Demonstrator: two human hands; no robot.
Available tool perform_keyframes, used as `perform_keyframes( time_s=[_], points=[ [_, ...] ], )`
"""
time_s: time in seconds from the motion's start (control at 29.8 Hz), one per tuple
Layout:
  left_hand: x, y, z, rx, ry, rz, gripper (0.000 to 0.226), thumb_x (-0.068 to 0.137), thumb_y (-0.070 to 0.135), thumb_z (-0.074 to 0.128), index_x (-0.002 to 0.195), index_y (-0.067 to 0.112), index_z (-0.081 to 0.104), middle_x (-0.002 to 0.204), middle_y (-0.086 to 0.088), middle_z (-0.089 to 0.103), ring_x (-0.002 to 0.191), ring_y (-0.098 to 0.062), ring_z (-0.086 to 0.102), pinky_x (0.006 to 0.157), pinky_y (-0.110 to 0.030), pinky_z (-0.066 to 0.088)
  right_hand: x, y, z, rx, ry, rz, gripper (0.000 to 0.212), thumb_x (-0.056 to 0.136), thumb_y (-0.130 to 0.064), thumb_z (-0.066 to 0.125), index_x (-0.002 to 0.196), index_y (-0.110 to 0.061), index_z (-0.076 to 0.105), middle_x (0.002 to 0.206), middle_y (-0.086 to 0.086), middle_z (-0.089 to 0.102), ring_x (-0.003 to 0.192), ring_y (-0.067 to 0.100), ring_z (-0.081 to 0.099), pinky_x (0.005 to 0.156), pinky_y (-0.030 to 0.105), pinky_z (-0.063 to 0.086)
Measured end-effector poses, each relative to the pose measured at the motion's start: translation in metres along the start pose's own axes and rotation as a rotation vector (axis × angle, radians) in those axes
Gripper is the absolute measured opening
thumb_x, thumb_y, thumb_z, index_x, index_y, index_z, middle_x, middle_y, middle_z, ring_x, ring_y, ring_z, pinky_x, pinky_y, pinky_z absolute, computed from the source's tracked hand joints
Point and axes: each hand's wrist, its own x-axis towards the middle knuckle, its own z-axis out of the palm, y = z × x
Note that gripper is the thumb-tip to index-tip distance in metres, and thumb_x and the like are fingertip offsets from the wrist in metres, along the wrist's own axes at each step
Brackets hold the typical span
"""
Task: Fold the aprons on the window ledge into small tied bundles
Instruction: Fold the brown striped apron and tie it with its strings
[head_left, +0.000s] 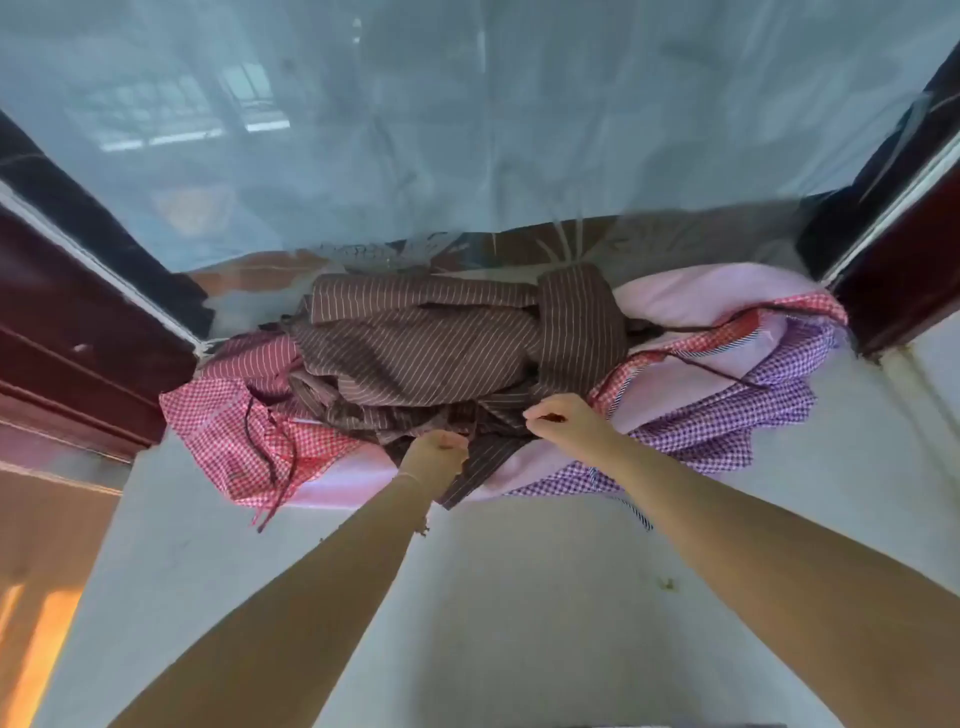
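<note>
Brown striped apron (447, 353) heaped on window ledge (249, 291), atop checked aprons (218, 431). Left hand (436, 457) clenched on front edge; right hand (566, 421) pinching same cloth, just beside.

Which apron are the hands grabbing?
The brown striped apron, on top in the middle. Both the left hand and right hand grip its near edge; the checked ones lie beside it.

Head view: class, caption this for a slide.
Both hands, left hand and right hand, grip a brown pinstriped apron on the ledge.
</note>
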Motion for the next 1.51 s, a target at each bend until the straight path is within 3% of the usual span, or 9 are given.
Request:
perform_keyframes(
  time_s=[0.13,0.23,0.37,0.64,0.87,1.04,1.14,1.37,1.51],
  points=[
    [0.01,-0.028,0.011,0.016,0.071,-0.075,0.02,0.082,0.006,0.059,0.073,0.023,0.065,0.074,-0.004,0.061,0.08,-0.027,0.055,0.081,-0.043,0.05,0.026,0.008,0.009,-0.457,-0.001,-0.124,0.033,0.093,-0.021,0.055,0.127,-0.024,0.058,0.137,-0.016,0.035,0.079,-0.001,0.049,0.078,0.025,0.039],
    [0.008,-0.028,0.021,0.024,0.051,-0.049,0.017,0.088,0.005,0.053,0.087,0.016,0.066,0.074,0.003,0.057,0.075,-0.018,0.052,0.064,-0.022,0.043,0.046,0.002,0.014,-0.792,-0.051,-0.145,0.061,0.091,-0.001,0.047,0.144,-0.028,0.037,0.155,-0.011,0.018,0.091,0.015,0.059,0.07,0.031,0.042],
    [0.013,-0.025,0.021,0.12,0.047,0.029,0.023,0.091,0.006,0.051,0.107,0.013,0.065,0.093,0.003,0.06,0.087,-0.015,0.055,0.079,-0.023,0.045,0.058,0.001,0.012,-1.093,0.03,-0.077,0.05,0.092,-0.006,0.049,0.139,-0.02,0.041,0.135,0.006,0.049,0.115,0.028,0.052,0.09,0.04,0.044],
    [0.03,0.003,-0.005,0.552,0.115,0.546,0.076,0.081,0.035,0.069,0.146,0.035,0.029,0.152,0.007,0.028,0.137,-0.02,0.026,0.11,-0.044,0.028,0.004,-0.027,0.015,-0.599,0.343,-0.534,0.02,0.086,-0.023,0.053,0.083,-0.013,0.07,0.083,-0.001,0.063,0.075,0.018,0.049,0.065,0.033,0.047],
    [0.013,0.05,-0.034,0.479,-0.042,0.74,0.024,0.094,0.014,0.052,0.11,0.028,0.063,0.097,0.014,0.067,0.091,-0.007,0.061,0.09,-0.027,0.048,-0.045,-0.075,-0.016,-0.813,0.608,-0.571,0.033,0.088,-0.032,0.054,0.066,-0.012,0.069,0.128,-0.004,0.062,0.125,0.027,0.046,0.108,0.046,0.032],
    [-0.008,0.089,-0.059,0.322,-0.17,0.774,0.038,0.093,0.002,0.047,0.113,0.032,0.058,0.097,0.015,0.066,0.087,0.0,0.064,0.079,-0.016,0.05,-0.056,-0.094,-0.025,-0.777,0.484,-0.508,0.039,0.095,-0.032,0.035,0.08,-0.018,0.068,0.092,-0.003,0.072,0.112,0.017,0.06,0.117,0.044,0.02],
    [-0.014,0.109,-0.073,0.433,-0.044,0.873,0.041,0.091,-0.001,0.043,0.111,0.028,0.065,0.104,0.012,0.067,0.088,-0.004,0.061,0.084,-0.018,0.046,-0.059,-0.107,-0.026,-0.642,0.469,-0.381,0.044,0.096,-0.05,0.029,0.083,-0.016,0.054,0.057,-0.004,0.054,0.059,0.02,0.061,0.069,0.032,0.051],
    [-0.018,0.131,-0.117,0.102,0.358,0.782,0.049,0.088,-0.01,0.035,0.102,0.026,0.065,0.091,0.013,0.061,0.073,0.005,0.055,0.064,-0.002,0.042,-0.065,-0.124,-0.049,-1.013,-0.176,0.163,0.03,0.088,-0.041,0.061,0.071,-0.019,0.049,0.062,-0.005,0.047,0.056,0.013,0.047,0.053,0.024,0.037],
    [-0.008,0.133,-0.125,-0.289,0.391,0.523,0.049,0.083,-0.012,0.025,0.098,0.018,0.061,0.099,-0.006,0.062,0.087,-0.019,0.057,0.071,-0.026,0.05,-0.073,-0.125,-0.089,-0.703,-0.093,0.228,0.028,0.097,-0.036,0.052,0.103,-0.012,0.064,0.09,0.005,0.066,0.076,0.017,0.057,0.069,0.025,0.043]
  ],
)
